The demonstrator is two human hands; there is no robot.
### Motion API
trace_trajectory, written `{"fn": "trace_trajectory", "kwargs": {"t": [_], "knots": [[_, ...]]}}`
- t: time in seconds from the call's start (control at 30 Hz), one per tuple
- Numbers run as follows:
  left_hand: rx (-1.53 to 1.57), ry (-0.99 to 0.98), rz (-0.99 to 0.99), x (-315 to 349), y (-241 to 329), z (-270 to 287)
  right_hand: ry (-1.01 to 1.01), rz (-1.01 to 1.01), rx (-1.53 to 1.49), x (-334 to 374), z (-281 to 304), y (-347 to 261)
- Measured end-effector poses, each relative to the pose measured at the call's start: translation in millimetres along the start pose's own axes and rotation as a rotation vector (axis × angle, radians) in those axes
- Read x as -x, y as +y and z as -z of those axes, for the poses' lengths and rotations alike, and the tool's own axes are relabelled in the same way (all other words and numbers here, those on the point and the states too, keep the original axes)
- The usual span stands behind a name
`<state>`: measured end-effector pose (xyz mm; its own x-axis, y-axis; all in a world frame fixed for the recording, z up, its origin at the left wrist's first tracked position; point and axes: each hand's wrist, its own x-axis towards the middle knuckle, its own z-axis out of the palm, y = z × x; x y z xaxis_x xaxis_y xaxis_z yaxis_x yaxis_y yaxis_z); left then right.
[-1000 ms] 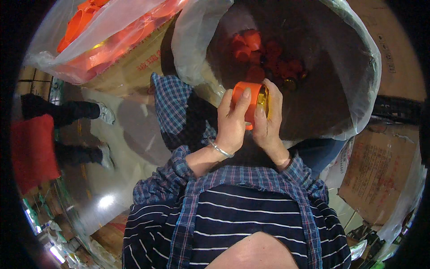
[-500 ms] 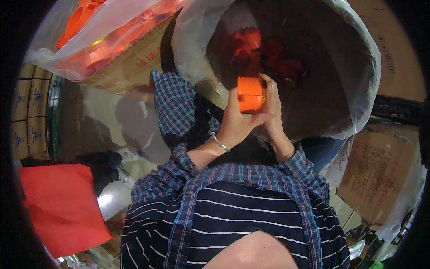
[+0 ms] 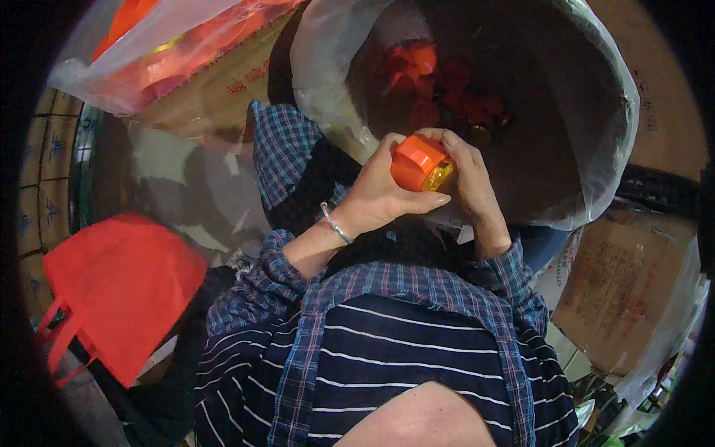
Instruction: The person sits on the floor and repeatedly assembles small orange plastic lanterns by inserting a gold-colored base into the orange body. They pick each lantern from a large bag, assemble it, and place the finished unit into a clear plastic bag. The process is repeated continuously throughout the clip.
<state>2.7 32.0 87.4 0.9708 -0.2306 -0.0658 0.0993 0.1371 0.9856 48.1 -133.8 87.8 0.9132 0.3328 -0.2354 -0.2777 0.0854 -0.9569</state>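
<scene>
Over the near edge of a large bin lined with clear plastic (image 3: 622,97), my hands hold an orange plastic piece (image 3: 412,162) with a see-through yellow part (image 3: 441,176) at its right end. My left hand (image 3: 372,195) wraps the orange side, thumb stretched along underneath. My right hand (image 3: 474,179) closes round the yellow end, its fingers bent over the top and partly hiding it. A silver bangle (image 3: 337,225) is on my left wrist. Down in the bin lie several orange and red pieces (image 3: 413,61), dim in shadow.
At the upper left, a clear plastic bag (image 3: 93,82) of orange parts sits by a cardboard box (image 3: 216,93). Stacked cartons (image 3: 51,160) line the far left. A red bag with handles (image 3: 126,287) is at the left beside dark clothing. Another carton (image 3: 622,287) stands right.
The orange piece has turned in my hands, showing more of its yellow end. My left wrist has shifted left. The red bag has swung and moved up, now showing its handles.
</scene>
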Motion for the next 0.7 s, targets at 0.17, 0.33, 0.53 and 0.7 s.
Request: {"fn": "trace_trajectory", "kwargs": {"t": [0.17, 0.33, 0.53, 0.7], "knots": [[-0.094, 0.007, -0.066, 4.9, 8.4, 3.5, 0.045, 0.137, 0.148, 10.0, -7.9, -9.6], [-0.086, 0.023, -0.086, 6.5, 6.6, 1.2, 0.129, 0.1, 0.108, 9.1, -13.4, -3.2], [-0.06, 0.067, -0.005, 3.2, 1.2, 2.0, 0.129, -0.036, -0.141, -8.7, -10.0, 13.6], [0.177, 0.165, 0.069, -6.2, -8.5, 1.9, 0.274, -0.055, -0.119, -15.1, -10.6, 26.6]]}}
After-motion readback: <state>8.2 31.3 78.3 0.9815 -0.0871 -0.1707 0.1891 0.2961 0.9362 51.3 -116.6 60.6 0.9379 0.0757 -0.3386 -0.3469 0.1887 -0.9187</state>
